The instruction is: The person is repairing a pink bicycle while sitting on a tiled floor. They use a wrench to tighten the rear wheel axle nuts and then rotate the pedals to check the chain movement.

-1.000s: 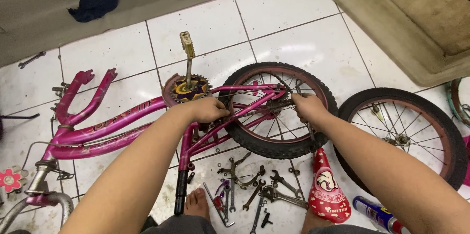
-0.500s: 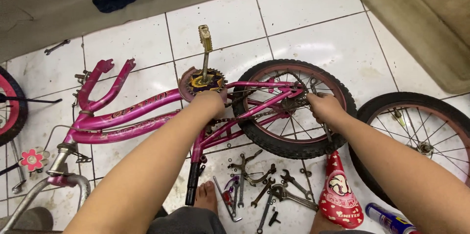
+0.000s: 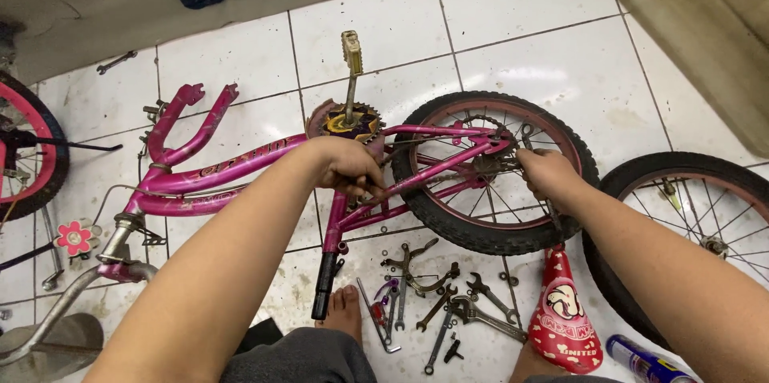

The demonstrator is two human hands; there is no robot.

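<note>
A small magenta steel bicycle frame (image 3: 240,165) lies on its side on the white tiled floor (image 3: 529,46), its rear black-tyred spoked wheel (image 3: 497,171) seated between the stays and its crank with a worn yellowish pedal (image 3: 351,50) pointing away from the person. The left hand (image 3: 348,167) closes its fingers around the frame tube just below the toothed chainring (image 3: 346,122), a firm wrap. The right hand (image 3: 549,175) sits at the wheel's hub, fingers curled in on something slim there, perhaps a tool or the axle nut; I cannot tell which. The frame looks stiff and moderately heavy, awkward more than fragile, and its painted tubes are probably slick with grime, so the thick tubes near the crank and the stays by the axle seem the sound places to grip; the spokes would bend if pulled. No container is in view: a scatter of grey metal spanners and loose parts (image 3: 436,303) lies straight on the tiles near a bare foot (image 3: 346,311), beside a red pointed saddle (image 3: 561,311), a blue spray can (image 3: 645,360) and a second loose wheel (image 3: 689,231).
</note>
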